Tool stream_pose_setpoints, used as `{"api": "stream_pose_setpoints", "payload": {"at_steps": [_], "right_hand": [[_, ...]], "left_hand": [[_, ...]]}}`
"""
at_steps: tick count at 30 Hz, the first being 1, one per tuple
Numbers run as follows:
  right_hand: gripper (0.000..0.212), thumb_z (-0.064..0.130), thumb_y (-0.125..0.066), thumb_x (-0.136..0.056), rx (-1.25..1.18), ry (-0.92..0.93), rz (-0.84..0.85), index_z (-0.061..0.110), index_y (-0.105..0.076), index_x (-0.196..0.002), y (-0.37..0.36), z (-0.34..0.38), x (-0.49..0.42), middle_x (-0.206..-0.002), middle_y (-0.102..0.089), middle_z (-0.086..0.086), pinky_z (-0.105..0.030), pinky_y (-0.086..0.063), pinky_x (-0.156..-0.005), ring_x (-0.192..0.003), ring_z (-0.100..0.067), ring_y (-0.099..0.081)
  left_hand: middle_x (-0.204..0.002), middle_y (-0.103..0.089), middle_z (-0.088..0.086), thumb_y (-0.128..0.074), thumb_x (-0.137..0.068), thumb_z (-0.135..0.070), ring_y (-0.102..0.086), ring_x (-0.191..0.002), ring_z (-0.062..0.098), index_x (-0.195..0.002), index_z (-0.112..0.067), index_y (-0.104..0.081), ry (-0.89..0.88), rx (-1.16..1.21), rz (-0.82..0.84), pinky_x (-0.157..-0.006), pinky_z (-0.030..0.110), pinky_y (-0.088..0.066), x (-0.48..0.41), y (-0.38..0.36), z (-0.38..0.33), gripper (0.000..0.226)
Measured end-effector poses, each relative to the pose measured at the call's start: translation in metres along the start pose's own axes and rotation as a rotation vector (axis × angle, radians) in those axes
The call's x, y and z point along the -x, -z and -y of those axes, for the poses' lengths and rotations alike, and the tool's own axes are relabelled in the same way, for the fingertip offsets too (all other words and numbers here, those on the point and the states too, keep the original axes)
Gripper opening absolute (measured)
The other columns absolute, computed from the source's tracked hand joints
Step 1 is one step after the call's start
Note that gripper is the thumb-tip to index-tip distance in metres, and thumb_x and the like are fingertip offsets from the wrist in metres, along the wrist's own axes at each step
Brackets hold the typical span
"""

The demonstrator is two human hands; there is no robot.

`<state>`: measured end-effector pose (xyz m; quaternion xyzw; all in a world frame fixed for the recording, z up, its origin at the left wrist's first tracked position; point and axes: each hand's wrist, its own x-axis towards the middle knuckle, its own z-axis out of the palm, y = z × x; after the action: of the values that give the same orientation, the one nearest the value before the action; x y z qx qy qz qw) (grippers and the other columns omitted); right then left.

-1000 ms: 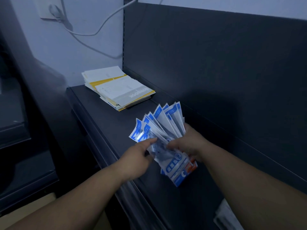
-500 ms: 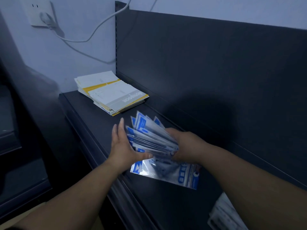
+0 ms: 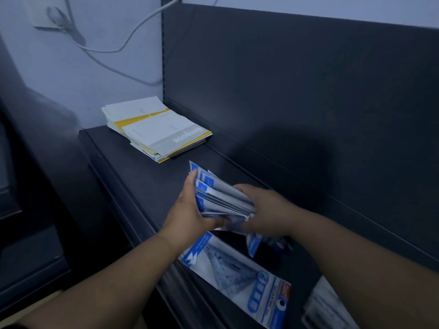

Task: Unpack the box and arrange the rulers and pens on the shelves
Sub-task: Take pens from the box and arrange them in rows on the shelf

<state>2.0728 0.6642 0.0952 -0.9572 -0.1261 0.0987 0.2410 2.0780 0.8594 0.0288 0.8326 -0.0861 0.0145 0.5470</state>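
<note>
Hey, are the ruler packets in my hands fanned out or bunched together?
Bunched together: the ruler packets sit in a tight, slightly staggered stack between the left hand and right hand.

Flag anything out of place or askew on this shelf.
One geometry set packet lies loose and slanted on the shelf, its corner at the front lip, below the bundle of packets the right hand grips. The booklet stack sits unevenly fanned.

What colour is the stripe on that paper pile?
Yellow, across the white paper pile, seen in the head view.
</note>
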Motion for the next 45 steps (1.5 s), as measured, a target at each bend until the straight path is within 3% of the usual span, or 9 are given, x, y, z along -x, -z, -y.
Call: {"api": "stream_pose_setpoints", "payload": {"at_steps": [6, 12, 20, 25, 28, 30, 34, 38, 45], "right_hand": [[0.091, 0.033, -0.081, -0.059, 0.071, -0.099, 0.032, 0.046, -0.037, -0.138, 0.008, -0.012, 0.006, -0.117, -0.064, 0.013, -0.03, -0.055, -0.088, -0.101, -0.004, -0.063], [0.111, 0.057, -0.078, -0.063, 0.302, -0.143, -0.046, 0.035, -0.014, -0.151, 0.001, -0.001, 0.016, -0.146, -0.04, 0.007, -0.033, -0.043, -0.101, -0.13, -0.014, -0.043], [0.109, 0.062, -0.077, -0.062, 0.291, -0.223, -0.103, 0.035, -0.018, -0.15, 0.007, -0.003, 0.022, -0.144, -0.043, 0.007, -0.034, -0.042, -0.095, -0.128, -0.016, -0.047], [0.086, 0.059, -0.077, -0.064, 0.318, -0.274, -0.029, 0.029, -0.035, -0.134, 0.009, 0.001, 0.025, -0.125, -0.055, 0.003, -0.033, -0.048, -0.084, -0.111, -0.019, -0.056], [0.066, 0.054, -0.08, -0.06, 0.202, -0.307, -0.027, 0.026, -0.048, -0.11, 0.009, -0.003, 0.019, -0.105, -0.063, 0.003, -0.032, -0.053, -0.077, -0.093, -0.017, -0.062], [0.063, 0.048, -0.085, -0.057, -0.019, -0.338, -0.042, 0.025, -0.055, -0.106, 0.011, -0.009, 0.012, -0.101, -0.065, 0.004, -0.036, -0.056, -0.081, -0.09, -0.015, -0.064], [0.06, 0.043, -0.089, -0.058, -0.226, -0.373, -0.102, 0.023, -0.061, -0.108, 0.016, -0.024, -0.004, -0.102, -0.067, 0.002, -0.039, -0.058, -0.084, -0.09, -0.016, -0.067], [0.075, 0.055, -0.084, -0.059, -0.132, -0.43, -0.062, 0.021, -0.058, -0.121, 0.012, -0.039, -0.011, -0.116, -0.065, 0.0, -0.035, -0.054, -0.089, -0.1, -0.017, -0.064], [0.12, 0.082, -0.056, -0.068, 0.203, -0.433, 0.054, 0.026, 0.007, -0.154, -0.007, -0.035, -0.007, -0.159, -0.017, -0.003, -0.041, -0.039, -0.103, -0.138, -0.025, -0.035]], "left_hand": [[-0.157, -0.005, -0.017, -0.081, -0.036, -0.072, -0.019, -0.133, -0.006, -0.147, -0.043, 0.009, 0.069, 0.237, 0.025, -0.114, 0.038, -0.032, -0.015, 0.0, -0.006, 0.146], [-0.141, -0.044, -0.015, -0.052, -0.061, -0.086, -0.054, -0.113, 0.004, -0.147, -0.045, -0.019, 0.302, 0.432, 0.031, -0.106, 0.032, -0.037, -0.035, -0.006, -0.017, 0.101], [-0.127, -0.06, -0.014, -0.05, -0.073, -0.079, -0.056, -0.118, 0.008, -0.124, -0.036, -0.057, 0.277, 0.41, 0.046, -0.11, 0.037, -0.036, -0.033, -0.011, -0.016, 0.067], [-0.109, -0.065, -0.02, -0.057, -0.087, -0.049, -0.063, -0.09, -0.009, -0.126, -0.031, -0.054, 0.245, 0.467, 0.08, -0.075, 0.012, -0.045, -0.029, -0.02, -0.027, 0.043], [-0.111, -0.067, -0.015, -0.057, -0.081, -0.051, -0.066, -0.096, -0.002, -0.129, -0.028, -0.053, 0.234, 0.469, 0.099, -0.086, 0.018, -0.05, -0.022, -0.018, -0.034, 0.053], [-0.129, -0.058, -0.014, -0.057, -0.079, -0.056, -0.058, -0.11, 0.0, -0.137, -0.031, -0.048, 0.212, 0.431, 0.045, -0.098, 0.022, -0.045, -0.022, -0.016, -0.037, 0.063], [-0.14, -0.041, -0.021, -0.05, -0.093, -0.045, -0.048, -0.115, -0.008, -0.144, -0.034, -0.036, 0.153, 0.195, 0.003, -0.086, 0.0, -0.037, -0.02, -0.015, -0.04, 0.053], [-0.159, -0.01, -0.009, -0.047, -0.093, -0.05, -0.014, -0.145, 0.008, -0.149, -0.033, -0.022, 0.17, -0.228, 0.179, -0.115, 0.023, -0.014, -0.01, -0.023, -0.021, 0.063], [-0.156, 0.025, -0.007, -0.039, -0.091, -0.061, 0.016, -0.146, 0.017, -0.149, -0.037, 0.012, 0.046, -0.617, 0.279, -0.12, 0.036, 0.001, 0.011, -0.041, -0.012, 0.081]]}}
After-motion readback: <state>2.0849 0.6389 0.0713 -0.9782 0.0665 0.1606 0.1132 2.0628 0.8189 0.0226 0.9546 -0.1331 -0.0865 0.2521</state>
